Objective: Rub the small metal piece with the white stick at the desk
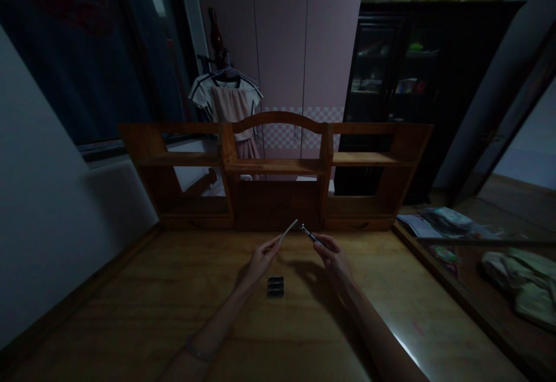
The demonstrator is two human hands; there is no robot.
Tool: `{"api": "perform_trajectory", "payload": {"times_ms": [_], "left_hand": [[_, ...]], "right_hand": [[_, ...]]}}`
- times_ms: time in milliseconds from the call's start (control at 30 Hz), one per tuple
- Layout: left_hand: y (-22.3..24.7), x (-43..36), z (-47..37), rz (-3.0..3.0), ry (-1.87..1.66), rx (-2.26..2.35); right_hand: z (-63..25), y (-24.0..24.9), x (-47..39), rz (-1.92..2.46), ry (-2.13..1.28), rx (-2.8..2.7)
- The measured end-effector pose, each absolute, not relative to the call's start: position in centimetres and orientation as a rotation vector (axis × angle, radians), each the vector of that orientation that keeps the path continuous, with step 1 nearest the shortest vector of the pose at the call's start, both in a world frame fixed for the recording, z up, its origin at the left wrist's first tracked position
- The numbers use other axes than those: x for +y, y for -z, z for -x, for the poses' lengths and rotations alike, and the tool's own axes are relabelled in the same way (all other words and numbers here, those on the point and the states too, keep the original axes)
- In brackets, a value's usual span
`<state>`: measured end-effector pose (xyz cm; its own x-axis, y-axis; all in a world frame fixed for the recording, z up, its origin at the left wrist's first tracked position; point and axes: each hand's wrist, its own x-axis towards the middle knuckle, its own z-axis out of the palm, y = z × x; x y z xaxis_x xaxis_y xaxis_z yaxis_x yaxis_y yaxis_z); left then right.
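Dim wooden counter point(130, 324) is carrying a small black ridged block point(275, 287) near both hands; left hand point(259, 261) is pinching a thin pale stick point(287, 230), right hand point(333, 255) gripping a dark metal-tipped pen point(310, 234), before a wooden shelf unit point(278, 167).
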<state>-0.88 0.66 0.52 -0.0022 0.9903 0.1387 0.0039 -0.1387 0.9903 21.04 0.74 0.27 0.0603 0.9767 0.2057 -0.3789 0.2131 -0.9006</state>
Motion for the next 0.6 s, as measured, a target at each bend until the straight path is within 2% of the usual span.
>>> {"api": "perform_trajectory", "payload": {"times_ms": [200, 600], "left_hand": [[0.3, 1.0, 1.0, -1.324, -1.207, 1.062], [-0.7, 0.4, 0.6, -1.347, -1.247, 1.074]], "right_hand": [[-21.1, -0.3, 1.0, 0.817, -1.195, -0.986], [-21.2, -0.2, 1.0, 0.777, -1.229, -0.928]]}}
